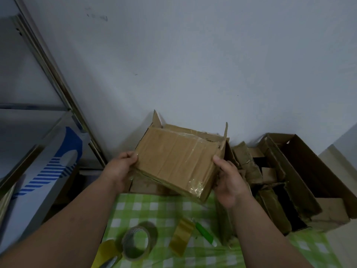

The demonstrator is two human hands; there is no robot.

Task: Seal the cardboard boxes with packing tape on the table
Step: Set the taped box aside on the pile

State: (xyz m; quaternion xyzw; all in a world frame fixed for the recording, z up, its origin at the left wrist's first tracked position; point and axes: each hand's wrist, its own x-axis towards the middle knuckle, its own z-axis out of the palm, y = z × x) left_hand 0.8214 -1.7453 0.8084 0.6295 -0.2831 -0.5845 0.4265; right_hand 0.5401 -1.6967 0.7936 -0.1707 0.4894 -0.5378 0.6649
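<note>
A closed cardboard box (173,161) with clear tape on its top and near corner is held up above the far edge of the table (166,207), which has a green checked cloth. My left hand (119,167) grips its left end, and my right hand (229,180) grips its right end. Behind it an open box (160,122) shows raised flaps. A roll of brownish packing tape (139,241) lies on the cloth near me with a loose tail at its left. A cut strip of tape (181,236) lies beside it.
A green-handled cutter (205,234) lies right of the tape strip. A large open carton (301,182) holding several small cardboard boxes stands at the right. A metal shelf frame (50,74) and a white and blue package (50,171) stand at the left. A bare wall rises behind.
</note>
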